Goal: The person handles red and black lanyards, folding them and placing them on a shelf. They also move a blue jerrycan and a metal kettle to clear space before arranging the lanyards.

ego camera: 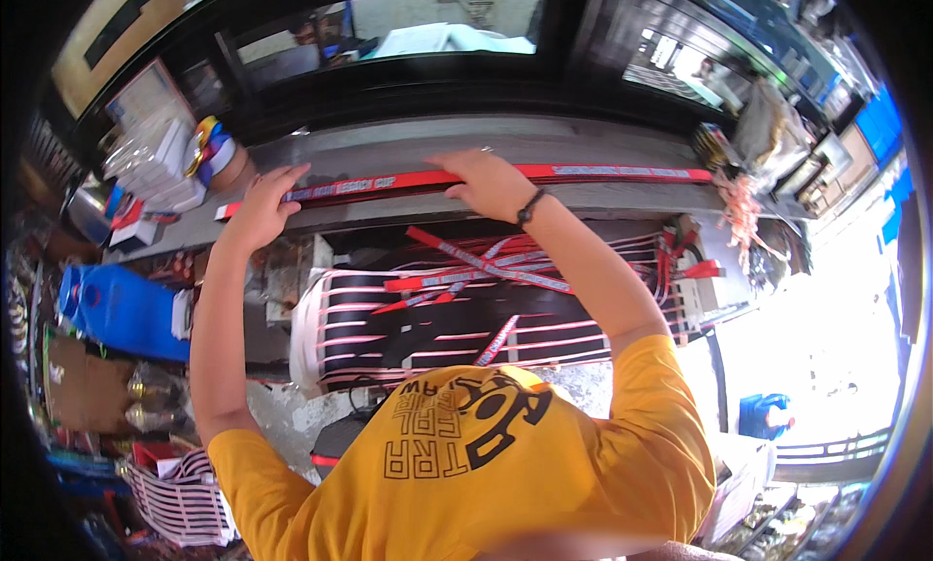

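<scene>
A long red ribbon (543, 172) with white printed writing lies stretched along a grey wooden ledge (364, 143). Near its left end is my left hand (266, 205), palm down with fingers extended, touching or just above the ribbon. My right hand (490, 186) lies over the ribbon's middle, thumb spread from the fingers and a dark bracelet at the wrist. Neither hand visibly grips anything; what is under the palms is hidden. Below the ledge, several more red printed ribbons (503, 269) lie crossed over a black-and-white striped surface (350, 335).
White boxes in clear wrap (157, 160) and a roll with coloured ribbon (211, 153) stand at the ledge's left. Pink string (740, 204) hangs at its right end. A blue jerrycan (124, 306) is at lower left. A striped basket (178, 499) sits further down.
</scene>
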Demonstrator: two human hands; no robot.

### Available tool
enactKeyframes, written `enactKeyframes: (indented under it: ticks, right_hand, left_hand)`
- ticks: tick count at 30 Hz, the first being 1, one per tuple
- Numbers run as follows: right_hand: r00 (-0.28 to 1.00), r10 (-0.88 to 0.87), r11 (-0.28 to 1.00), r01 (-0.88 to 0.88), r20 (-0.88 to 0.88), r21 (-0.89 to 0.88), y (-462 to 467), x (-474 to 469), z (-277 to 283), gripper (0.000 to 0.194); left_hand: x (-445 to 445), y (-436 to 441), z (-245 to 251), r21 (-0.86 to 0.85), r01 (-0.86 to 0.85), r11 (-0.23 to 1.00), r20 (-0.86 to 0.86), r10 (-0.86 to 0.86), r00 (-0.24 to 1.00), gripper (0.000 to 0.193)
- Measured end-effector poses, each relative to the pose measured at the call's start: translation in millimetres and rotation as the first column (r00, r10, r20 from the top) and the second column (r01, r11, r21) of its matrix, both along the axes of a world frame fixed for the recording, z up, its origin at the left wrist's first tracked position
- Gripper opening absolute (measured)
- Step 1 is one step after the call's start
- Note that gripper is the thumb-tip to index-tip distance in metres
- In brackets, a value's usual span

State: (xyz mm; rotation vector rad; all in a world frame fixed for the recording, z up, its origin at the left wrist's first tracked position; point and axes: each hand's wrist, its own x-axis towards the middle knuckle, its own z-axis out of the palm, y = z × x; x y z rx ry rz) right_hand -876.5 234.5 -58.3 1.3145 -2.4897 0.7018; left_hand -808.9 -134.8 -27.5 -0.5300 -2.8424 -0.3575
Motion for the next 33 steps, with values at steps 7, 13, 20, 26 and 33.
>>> enactKeyframes:
  ticks: [7, 13, 20, 26, 33]
  right_hand:
    - [0.990, -0.139, 0.975, 0.136, 0.006, 0.173, 48.8, 4.8, 10.8, 0.051]
    - [0.976, -0.179, 0.980, 0.165, 0.125, 0.114, 69.2, 5.3, 8.0, 0.054]
    - [0.944, -0.329, 0.907, 0.309, 0.022, 0.286, 166.6, -4.6, 28.5, 0.053]
    - [0.943, -0.321, 0.910, 0.281, 0.088, 0.306, 181.6, -12.3, 27.6, 0.052]
    - [0.951, -0.276, 0.957, 0.259, 0.140, 0.128, 203.2, -10.0, 25.4, 0.060]
  left_hand:
    - [-0.7, 35.8, -3.7, 0.014, 0.008, 1.000, 0.070, -0.009, 0.997, 0.053]
    - [5.1, 43.4, -12.0, 0.016, 0.085, 0.996, -0.111, -0.083, 0.990, 0.050]
    - [2.9, 41.5, -18.9, 0.078, 0.023, 0.997, -0.068, -0.018, 0.998, 0.056]
    - [2.5, 40.5, -20.6, -0.016, 0.047, 0.999, -0.152, -0.049, 0.987, 0.058]
    - [7.3, 43.7, -10.6, 0.047, 0.000, 0.999, -0.019, 0.001, 1.000, 0.061]
